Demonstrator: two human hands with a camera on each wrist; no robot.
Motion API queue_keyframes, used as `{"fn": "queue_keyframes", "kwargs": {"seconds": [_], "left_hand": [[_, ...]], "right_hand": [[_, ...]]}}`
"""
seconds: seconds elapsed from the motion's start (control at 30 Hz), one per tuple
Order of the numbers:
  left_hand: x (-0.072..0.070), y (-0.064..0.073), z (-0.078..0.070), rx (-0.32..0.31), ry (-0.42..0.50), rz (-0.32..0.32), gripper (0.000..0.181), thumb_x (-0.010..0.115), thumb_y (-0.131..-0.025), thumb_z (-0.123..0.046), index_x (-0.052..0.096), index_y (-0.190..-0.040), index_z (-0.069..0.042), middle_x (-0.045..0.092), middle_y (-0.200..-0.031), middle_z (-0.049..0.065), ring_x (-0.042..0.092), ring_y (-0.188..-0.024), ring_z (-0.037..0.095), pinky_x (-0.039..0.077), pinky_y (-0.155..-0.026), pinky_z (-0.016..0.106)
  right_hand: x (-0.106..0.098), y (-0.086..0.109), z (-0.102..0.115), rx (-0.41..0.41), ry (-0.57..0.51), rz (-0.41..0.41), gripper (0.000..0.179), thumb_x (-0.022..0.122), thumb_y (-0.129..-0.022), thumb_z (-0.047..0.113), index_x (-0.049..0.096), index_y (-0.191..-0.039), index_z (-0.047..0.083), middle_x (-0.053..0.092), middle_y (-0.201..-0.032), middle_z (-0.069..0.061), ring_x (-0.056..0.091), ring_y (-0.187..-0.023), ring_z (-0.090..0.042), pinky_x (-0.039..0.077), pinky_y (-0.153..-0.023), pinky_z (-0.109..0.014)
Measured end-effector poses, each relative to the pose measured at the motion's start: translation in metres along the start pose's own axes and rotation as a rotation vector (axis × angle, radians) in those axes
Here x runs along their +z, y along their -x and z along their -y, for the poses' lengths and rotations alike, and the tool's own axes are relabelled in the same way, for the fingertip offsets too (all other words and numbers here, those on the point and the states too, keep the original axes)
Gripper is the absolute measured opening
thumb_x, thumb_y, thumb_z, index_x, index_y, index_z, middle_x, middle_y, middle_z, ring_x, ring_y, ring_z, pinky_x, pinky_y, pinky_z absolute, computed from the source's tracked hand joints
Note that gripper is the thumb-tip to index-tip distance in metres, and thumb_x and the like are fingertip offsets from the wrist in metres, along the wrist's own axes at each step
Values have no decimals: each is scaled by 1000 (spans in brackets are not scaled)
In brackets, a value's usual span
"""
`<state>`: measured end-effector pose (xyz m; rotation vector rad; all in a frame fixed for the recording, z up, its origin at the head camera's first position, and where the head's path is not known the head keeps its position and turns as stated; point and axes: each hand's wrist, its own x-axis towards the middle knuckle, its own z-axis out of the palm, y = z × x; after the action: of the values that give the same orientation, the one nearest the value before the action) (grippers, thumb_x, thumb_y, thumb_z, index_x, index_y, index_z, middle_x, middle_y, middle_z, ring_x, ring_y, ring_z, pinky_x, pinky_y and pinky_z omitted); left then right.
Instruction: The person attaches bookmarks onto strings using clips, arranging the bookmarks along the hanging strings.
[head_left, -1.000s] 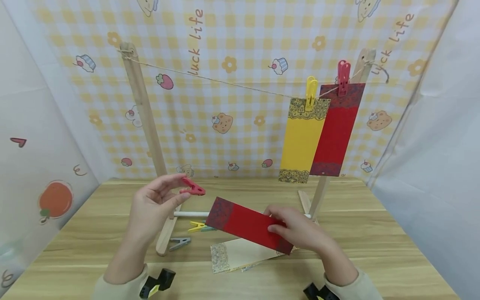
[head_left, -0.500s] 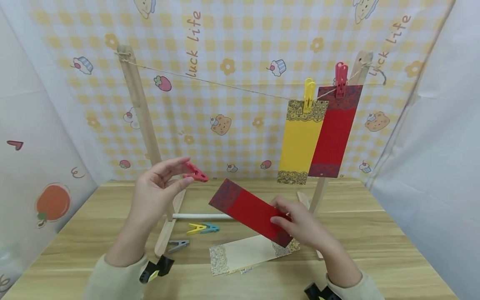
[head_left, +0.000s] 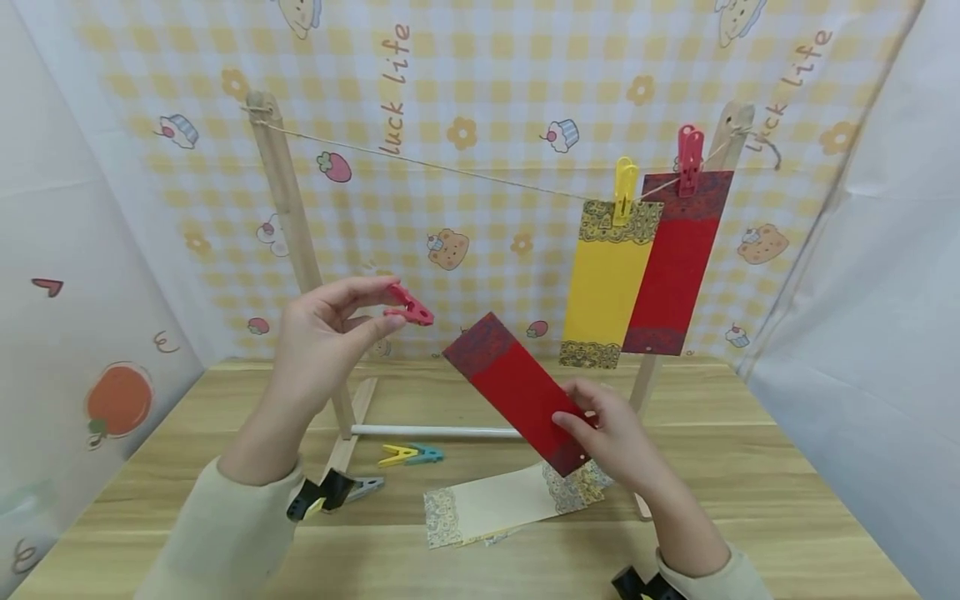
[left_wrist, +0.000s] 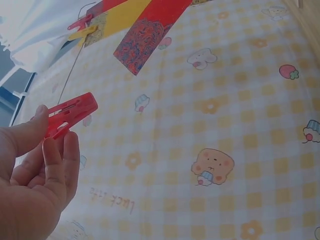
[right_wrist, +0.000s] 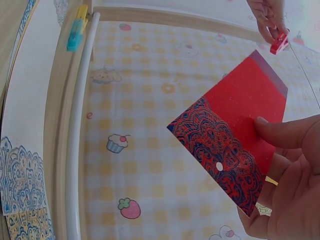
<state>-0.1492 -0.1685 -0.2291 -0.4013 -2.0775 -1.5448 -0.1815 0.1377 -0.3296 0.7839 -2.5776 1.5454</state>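
My left hand (head_left: 322, 342) pinches the handles of a red clothespin (head_left: 412, 307) between thumb and fingers, up in front of the checked backdrop. A red card (head_left: 521, 392) with dark patterned ends is gripped near its lower end by my right hand (head_left: 611, 433); it tilts up toward the left. The right wrist view shows a small hole in the card's patterned end (right_wrist: 219, 166). Above both hands runs a thin string (head_left: 450, 171). On its right part hang a yellow card (head_left: 606, 283), held by a yellow clothespin (head_left: 625, 192), and another red card (head_left: 675, 275), held by a red clothespin (head_left: 690, 160).
Wooden posts (head_left: 288, 200) carry the string, with a white rod (head_left: 435, 431) between them low down. On the wooden table (head_left: 360, 567) lie a stack of patterned cards (head_left: 498, 504), a yellow clothespin (head_left: 396, 454), a teal clothespin (head_left: 427, 453) and a grey clothespin (head_left: 367, 487).
Both hands have risen. The left carries the red clothespin up and slightly right; the right has lifted the red card off the stack area and tilted it more steeply.
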Motion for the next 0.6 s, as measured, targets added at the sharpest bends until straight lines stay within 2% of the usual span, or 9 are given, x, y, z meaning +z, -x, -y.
{"fn": "queue_keyframes", "kwargs": {"seconds": [0.27,0.5,0.6], "left_hand": [[10,-21,-12,88,13,14,31,73,-84,9,69,-115,7,73,-96,-12,73,-82,5,60,-79,22],[21,-37,-18,149,37,16,32,71,-83,13,69,-115,7,71,-96,-12,69,-93,9,60,-81,23],[26,-39,-24,173,56,16,32,71,-82,14,68,-114,9,72,-98,-5,69,-92,11,60,-82,23]], "right_hand": [[2,-4,2,49,-86,-130,21,65,-92,-1,62,-113,0,72,-107,-21,70,-85,-22,60,-64,-25],[1,-7,7,81,-132,-223,22,67,-93,3,62,-114,1,73,-108,-21,71,-89,-25,61,-70,-26],[1,-8,8,99,-166,-238,22,66,-94,4,61,-116,1,72,-110,-22,72,-89,-24,63,-71,-28]]}}
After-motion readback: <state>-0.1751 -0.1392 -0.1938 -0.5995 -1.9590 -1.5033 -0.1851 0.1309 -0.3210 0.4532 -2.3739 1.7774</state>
